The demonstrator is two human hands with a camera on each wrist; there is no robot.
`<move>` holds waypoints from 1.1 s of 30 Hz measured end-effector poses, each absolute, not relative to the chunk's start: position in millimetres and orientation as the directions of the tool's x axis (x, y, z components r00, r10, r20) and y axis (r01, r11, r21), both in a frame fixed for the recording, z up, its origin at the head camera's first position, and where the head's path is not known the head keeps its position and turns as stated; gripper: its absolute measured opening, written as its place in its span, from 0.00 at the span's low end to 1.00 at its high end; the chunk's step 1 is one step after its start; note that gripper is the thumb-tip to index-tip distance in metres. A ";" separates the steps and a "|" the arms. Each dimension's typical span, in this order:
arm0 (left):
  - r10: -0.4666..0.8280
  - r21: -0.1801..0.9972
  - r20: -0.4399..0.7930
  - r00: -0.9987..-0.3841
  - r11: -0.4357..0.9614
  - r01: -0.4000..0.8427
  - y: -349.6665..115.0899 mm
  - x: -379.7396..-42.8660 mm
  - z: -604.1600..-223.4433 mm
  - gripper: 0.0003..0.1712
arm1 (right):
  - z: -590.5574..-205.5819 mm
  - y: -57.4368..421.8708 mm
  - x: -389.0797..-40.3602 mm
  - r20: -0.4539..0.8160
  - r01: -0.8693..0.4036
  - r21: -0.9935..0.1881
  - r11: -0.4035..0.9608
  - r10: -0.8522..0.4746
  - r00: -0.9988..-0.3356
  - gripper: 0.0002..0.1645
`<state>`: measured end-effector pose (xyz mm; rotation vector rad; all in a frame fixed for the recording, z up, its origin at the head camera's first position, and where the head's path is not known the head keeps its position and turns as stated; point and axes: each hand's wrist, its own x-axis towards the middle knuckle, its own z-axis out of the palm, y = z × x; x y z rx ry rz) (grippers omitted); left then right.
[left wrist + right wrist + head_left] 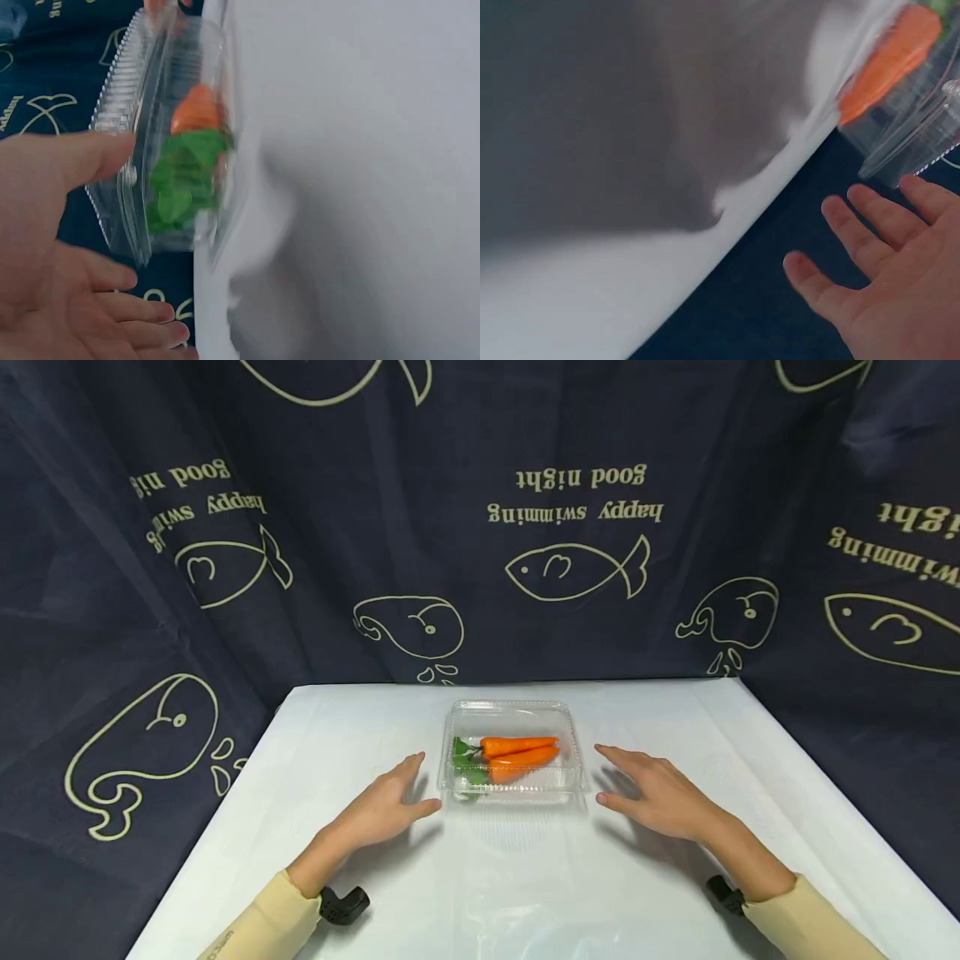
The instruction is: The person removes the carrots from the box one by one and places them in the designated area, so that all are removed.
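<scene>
A clear plastic clamshell box sits on the white table, its lid down. Inside lie two orange carrots with green leafy tops at the left end. My left hand hovers just left of the box, thumb and fingers spread and holding nothing. On the other side, my right hand is held with its fingers extended toward the box, a small gap between them. In the left wrist view, the green leaves face my left hand; an orange carrot points toward my right hand in the right wrist view.
The white table stretches around the box on all sides. Behind and beside it hangs a dark blue curtain printed with fish, whales and lettering. Both wrists carry a black strapped device.
</scene>
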<state>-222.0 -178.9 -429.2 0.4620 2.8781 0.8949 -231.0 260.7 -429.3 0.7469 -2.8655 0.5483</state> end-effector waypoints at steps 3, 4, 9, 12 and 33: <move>0.259 0.666 0.031 -0.965 0.715 0.213 -170.8 -226.8 -429.7 0.47 | -430.6 255.4 -233.8 0.183 -0.472 -0.403 0.784 -0.437 -0.881 0.49; 0.249 0.695 0.039 -0.968 0.689 0.205 -167.8 -228.9 -430.2 0.46 | -431.1 253.5 -234.2 0.172 -0.464 -0.423 0.778 -0.433 -0.885 0.50; 0.230 0.812 0.060 -0.971 0.554 0.182 -156.2 -237.7 -433.5 0.43 | -435.6 245.5 -236.5 0.172 -0.464 -0.480 0.745 -0.438 -0.882 0.52; 0.240 0.869 0.055 -0.969 0.466 0.165 -153.0 -240.8 -437.3 0.44 | -437.2 241.6 -237.9 0.180 -0.472 -0.490 0.733 -0.444 -0.878 0.53; 0.195 0.949 0.063 -0.979 0.292 0.120 -143.1 -233.4 -449.1 0.47 | -444.8 232.0 -244.6 0.234 -0.532 -0.506 0.679 -0.485 -0.843 0.47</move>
